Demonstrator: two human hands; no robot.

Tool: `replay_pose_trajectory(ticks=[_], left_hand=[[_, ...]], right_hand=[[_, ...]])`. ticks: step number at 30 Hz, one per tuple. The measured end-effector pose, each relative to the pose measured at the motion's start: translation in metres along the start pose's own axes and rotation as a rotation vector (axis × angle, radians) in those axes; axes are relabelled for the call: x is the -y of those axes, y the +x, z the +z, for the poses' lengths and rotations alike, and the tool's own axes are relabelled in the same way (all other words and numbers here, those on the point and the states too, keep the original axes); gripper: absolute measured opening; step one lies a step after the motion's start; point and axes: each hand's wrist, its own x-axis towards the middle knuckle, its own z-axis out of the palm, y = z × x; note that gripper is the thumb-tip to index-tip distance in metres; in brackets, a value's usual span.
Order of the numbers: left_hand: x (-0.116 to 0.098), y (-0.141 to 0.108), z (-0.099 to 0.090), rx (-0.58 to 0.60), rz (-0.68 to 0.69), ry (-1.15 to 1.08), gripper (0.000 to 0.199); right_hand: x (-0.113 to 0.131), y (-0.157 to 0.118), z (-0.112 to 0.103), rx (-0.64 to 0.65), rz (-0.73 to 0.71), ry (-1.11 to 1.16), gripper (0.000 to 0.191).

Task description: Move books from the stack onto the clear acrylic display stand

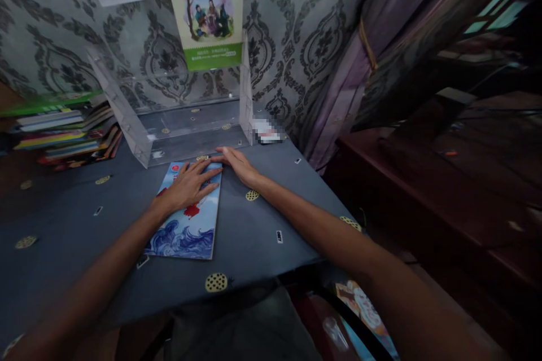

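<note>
A blue book (182, 237) with waves and red shapes on its cover lies closed on the patterned tablecloth (262, 259). My left hand (188, 183) rests flat on the upper part of the cover, its fingers spread. Just right of the book's top corner is my right hand (239, 166), fingers stretched out toward the left, the tips close to the top edge. Whether those tips touch the book I cannot tell. Behind both hands stands a clear plastic rack (197, 138) with upright side panels.
A stack of books (71, 130) stands at the left. A green and cream poster (207, 17) hangs on the wallpaper behind the rack. Right of the rack lies a small blurred item (267, 131). A purple curtain (339, 96) and a dark red desk (393, 180) are at the right.
</note>
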Motion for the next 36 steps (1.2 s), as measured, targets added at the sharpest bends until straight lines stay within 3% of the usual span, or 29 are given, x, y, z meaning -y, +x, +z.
replay_pose_trajectory(ticks=[6, 11, 19, 23, 26, 28, 32, 36], left_hand=[[-0.008, -0.010, -0.007, 0.020, 0.018, 0.050, 0.058], [-0.024, -0.033, -0.014, 0.087, 0.034, 0.043, 0.077], [-0.046, -0.078, -0.014, 0.086, 0.115, -0.018, 0.090], [-0.028, -0.091, -0.013, -0.014, -0.010, -0.089, 0.076], [-0.001, -0.098, -0.008, -0.143, -0.289, -0.063, 0.068], [0.014, -0.102, -0.001, -0.166, -0.426, -0.052, 0.067], [0.024, -0.105, 0.010, -0.199, -0.423, -0.088, 0.061], [0.023, -0.102, 0.008, -0.293, -0.405, -0.257, 0.060]], right_hand=[[0.009, -0.007, 0.002, 0.057, -0.153, -0.300, 0.048], [0.009, -0.008, 0.002, 0.065, -0.184, -0.447, 0.033], [0.006, -0.011, 0.004, 0.080, -0.203, -0.499, 0.033], [0.020, -0.029, 0.022, 0.089, -0.186, -0.758, 0.037], [0.039, -0.063, 0.045, 0.182, -0.173, -0.889, 0.056], [0.051, -0.088, 0.058, 0.273, -0.195, -0.921, 0.067], [0.068, -0.123, 0.068, 0.449, -0.268, -0.897, 0.077], [0.073, -0.129, 0.063, 0.480, -0.211, -0.866, 0.090]])
